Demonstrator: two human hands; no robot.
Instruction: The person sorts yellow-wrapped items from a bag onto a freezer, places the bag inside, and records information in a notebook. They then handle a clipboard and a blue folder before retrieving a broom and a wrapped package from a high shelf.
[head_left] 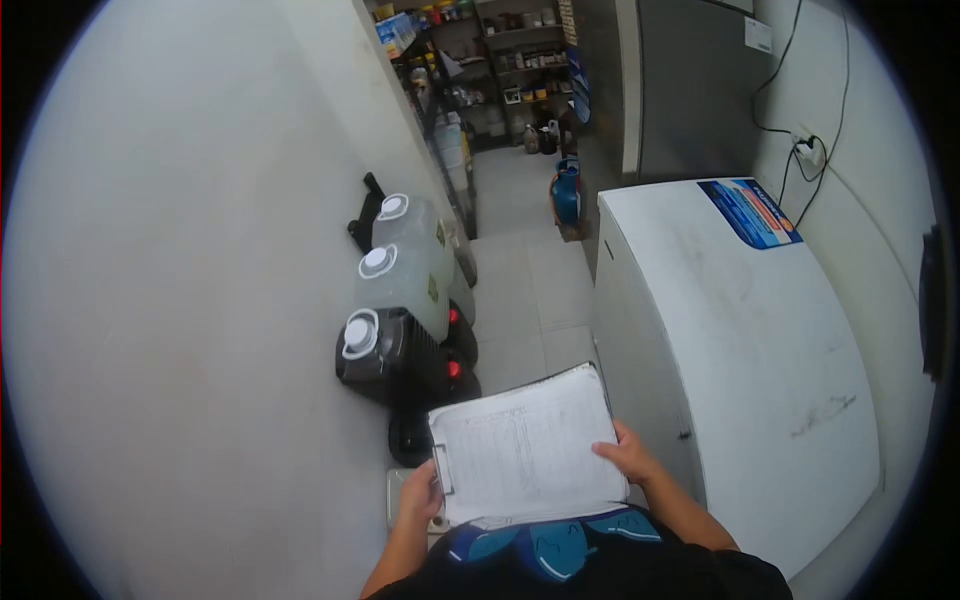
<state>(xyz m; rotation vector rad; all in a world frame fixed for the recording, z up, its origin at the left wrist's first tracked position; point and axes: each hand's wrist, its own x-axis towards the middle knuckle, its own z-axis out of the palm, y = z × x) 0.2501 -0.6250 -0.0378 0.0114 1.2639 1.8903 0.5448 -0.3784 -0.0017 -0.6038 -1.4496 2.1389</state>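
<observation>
A clipboard [530, 445] with a stack of white, lined paper sheets is held in front of my body, turned sideways so its metal clip [443, 470] lies at the left. My left hand [420, 492] is closed on the left edge, just below the clip. On the right edge, my right hand [625, 455] grips the board with the thumb on top of the paper and the fingers hidden beneath. Writing fills the top sheet, too small to read.
At the left wall stand a dark jug [395, 350] and two translucent jugs [405, 280] with white caps. A white chest freezer [740, 330] lines the right side. Ahead, a tiled passage [510, 270] leads past a blue gas cylinder [566, 195] to stocked shelves [525, 70].
</observation>
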